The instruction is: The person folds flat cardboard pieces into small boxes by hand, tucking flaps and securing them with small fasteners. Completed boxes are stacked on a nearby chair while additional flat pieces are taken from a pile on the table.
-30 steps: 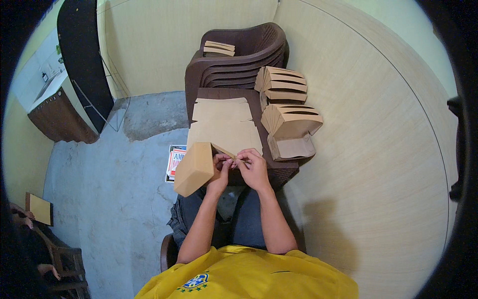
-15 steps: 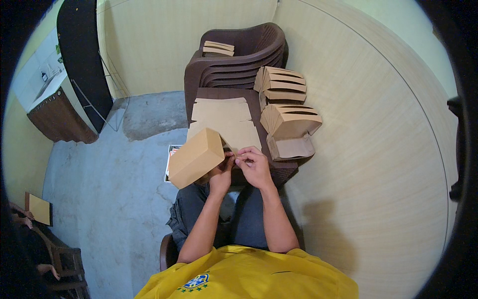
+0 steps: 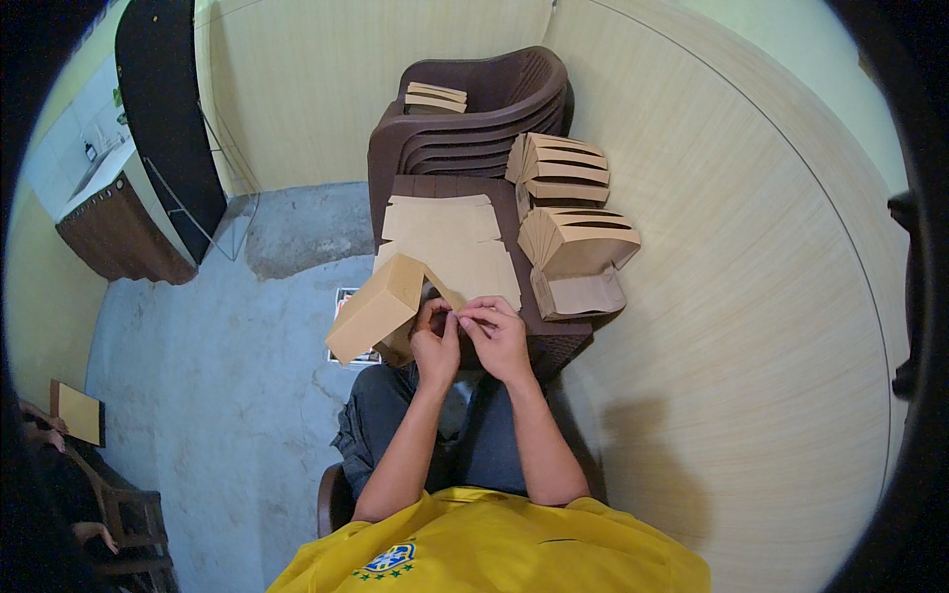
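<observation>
A brown cardboard box (image 3: 374, 314), partly folded, hangs tilted at the left of my hands, over the near left side of the brown table (image 3: 554, 341). Its flap runs up to my fingertips. With bent fingers my left hand (image 3: 436, 348) grips the box's edge; the box hides part of the grip. My right hand (image 3: 499, 341) pinches the same edge, fingertips meeting those of the left. Just beyond both hands lie flat cardboard blanks (image 3: 450, 232) with slotted edges.
Nested folded boxes (image 3: 583, 237) stand along the table's right side, beside a wooden wall (image 3: 751, 247). Behind are stacked brown plastic chairs (image 3: 465, 138) with more folded cardboard (image 3: 436, 97) on the seat. A white-framed crate (image 3: 346, 296) is on the floor left. Another person's hand (image 3: 97, 537) shows at lower left.
The box has tipped and shifted slightly left, and its flap now stands out toward my fingers. Both hands have moved a little left and closer together.
</observation>
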A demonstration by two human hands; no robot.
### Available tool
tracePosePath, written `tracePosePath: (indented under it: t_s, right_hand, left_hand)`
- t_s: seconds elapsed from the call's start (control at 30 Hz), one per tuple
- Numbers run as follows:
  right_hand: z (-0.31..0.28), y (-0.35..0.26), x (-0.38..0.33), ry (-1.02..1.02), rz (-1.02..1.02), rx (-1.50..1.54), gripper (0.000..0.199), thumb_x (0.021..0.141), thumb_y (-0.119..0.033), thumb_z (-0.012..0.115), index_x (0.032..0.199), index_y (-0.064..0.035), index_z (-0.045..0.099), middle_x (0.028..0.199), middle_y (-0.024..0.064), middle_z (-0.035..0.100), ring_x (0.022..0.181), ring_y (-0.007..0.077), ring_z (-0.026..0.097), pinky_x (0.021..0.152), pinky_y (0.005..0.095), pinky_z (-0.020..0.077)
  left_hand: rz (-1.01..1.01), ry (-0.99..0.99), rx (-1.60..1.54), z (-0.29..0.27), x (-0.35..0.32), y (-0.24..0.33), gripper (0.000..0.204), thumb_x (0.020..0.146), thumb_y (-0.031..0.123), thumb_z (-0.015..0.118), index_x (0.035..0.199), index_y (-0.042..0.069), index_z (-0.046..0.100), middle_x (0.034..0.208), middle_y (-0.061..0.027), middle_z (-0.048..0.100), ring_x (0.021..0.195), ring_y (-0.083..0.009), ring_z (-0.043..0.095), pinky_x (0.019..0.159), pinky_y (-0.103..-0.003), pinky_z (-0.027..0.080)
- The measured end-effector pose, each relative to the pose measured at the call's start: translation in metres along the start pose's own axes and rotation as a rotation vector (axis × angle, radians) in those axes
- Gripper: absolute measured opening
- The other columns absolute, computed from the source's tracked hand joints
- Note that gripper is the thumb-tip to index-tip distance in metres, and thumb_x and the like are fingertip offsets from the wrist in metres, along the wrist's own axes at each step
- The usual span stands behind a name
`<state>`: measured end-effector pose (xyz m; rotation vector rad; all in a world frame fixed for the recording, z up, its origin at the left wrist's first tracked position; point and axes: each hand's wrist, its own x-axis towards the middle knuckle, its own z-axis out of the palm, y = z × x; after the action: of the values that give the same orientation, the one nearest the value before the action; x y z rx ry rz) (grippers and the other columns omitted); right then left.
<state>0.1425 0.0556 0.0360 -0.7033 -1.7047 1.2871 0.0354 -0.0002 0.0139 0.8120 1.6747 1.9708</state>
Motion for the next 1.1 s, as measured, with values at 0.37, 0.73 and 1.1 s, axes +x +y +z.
tracePosePath:
  t_s: [0.37, 0.73, 1.1]
  right_hand:
    - [-0.005, 0.005, -0.001, -0.062, 0.083, 0.051, 0.029, 0.099, 0.012, 0.059, 0.121, 0.0027, 0.076, 0.123, 0.0114, 0.068, 0.117, 0.0233, 0.072, 0.099, 0.0366, 0.0615]
    - [-0.05, -0.081, 0.041, -0.14, -0.4, -0.736, 0.074, 0.076, 0.01, 0.07, 0.146, -0.012, 0.058, 0.167, 0.0159, 0.039, 0.158, 0.0376, 0.036, 0.123, 0.0535, 0.0431]
    - [-0.06, -0.059, 0.076, -0.597, -0.68, -1.257, 0.005, 0.071, -0.006, 0.083, 0.074, -0.0078, 0.079, 0.173, 0.0051, 0.04, 0.165, 0.0342, 0.026, 0.129, 0.0599, 0.0323]
  left_hand:
    - [0.008, -0.129, 0.109, -0.021, 0.004, 0.017, 0.028, 0.098, 0.015, 0.081, 0.121, 0.0, 0.077, 0.099, -0.0112, 0.081, 0.093, -0.0158, 0.076, 0.087, -0.031, 0.059]
    - [0.421, -0.476, 0.752, -0.092, 0.005, 0.07, 0.045, 0.086, -0.008, 0.069, 0.127, 0.009, 0.068, 0.091, -0.0111, 0.073, 0.097, -0.0351, 0.07, 0.11, -0.048, 0.048]
    - [0.545, -0.596, 0.899, -0.137, 0.006, 0.084, 0.044, 0.082, 0.006, 0.076, 0.125, 0.012, 0.068, 0.108, -0.0067, 0.075, 0.116, -0.0268, 0.068, 0.125, -0.054, 0.03]
